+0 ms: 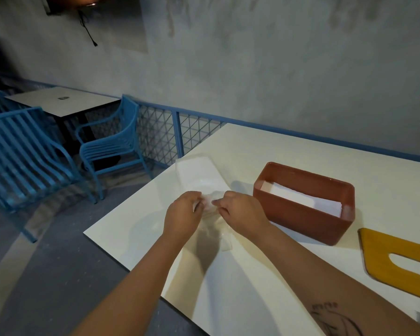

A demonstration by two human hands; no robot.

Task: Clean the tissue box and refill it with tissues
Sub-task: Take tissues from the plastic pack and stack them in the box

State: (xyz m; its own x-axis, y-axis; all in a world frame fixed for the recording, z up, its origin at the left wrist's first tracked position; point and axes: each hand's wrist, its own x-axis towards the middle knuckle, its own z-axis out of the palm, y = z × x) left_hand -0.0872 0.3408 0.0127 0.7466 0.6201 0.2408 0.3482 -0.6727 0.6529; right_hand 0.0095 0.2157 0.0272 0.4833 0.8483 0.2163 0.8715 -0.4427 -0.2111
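A blue chair (112,144) is seen at the left, beyond the white counter (301,151). Near the counter's left edge, the crumpled end of a clear plastic tissue pack (199,175) is pinched by the left hand (182,214) and the right hand (240,212), which are held close together. To their right, the open terracotta tissue box (298,219) is set upright with white tissues (298,198) inside, and a yellow slotted lid (386,260) is laid flat beyond it.
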